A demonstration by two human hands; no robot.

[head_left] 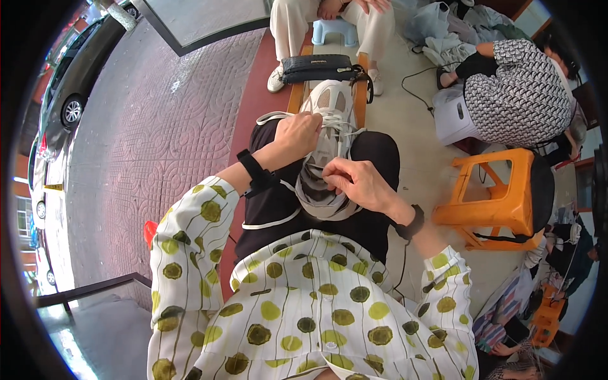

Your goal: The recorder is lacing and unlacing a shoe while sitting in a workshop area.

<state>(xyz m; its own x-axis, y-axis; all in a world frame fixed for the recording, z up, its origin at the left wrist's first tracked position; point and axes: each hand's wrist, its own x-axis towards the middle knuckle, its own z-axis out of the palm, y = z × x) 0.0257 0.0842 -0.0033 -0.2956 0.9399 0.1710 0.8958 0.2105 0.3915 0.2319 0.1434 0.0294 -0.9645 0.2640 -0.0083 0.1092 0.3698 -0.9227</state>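
A white and beige sneaker (pixel 326 152) rests between my knees, its toe pointing away from me and its heel close to my body. White laces (pixel 337 121) cross its front, partly loose. At the left side of the lacing, my left hand (pixel 297 136) is closed in a pinch; the fingers hide what they hold. Nearer to me, over the shoe's opening, my right hand (pixel 358 183) pinches thumb and forefinger together, and what is between them is too small to make out. A pale cord (pixel 273 116) curves out to the left of my left hand.
Beyond the shoe, a black zipped pouch (pixel 316 68) lies across a wooden frame (pixel 361 95). A person (pixel 291 28) sits opposite by a light-blue stool (pixel 335 31). To the right stand an orange stool (pixel 487 196) and another seated person (pixel 519 92). A cable (pixel 415 92) runs along the floor.
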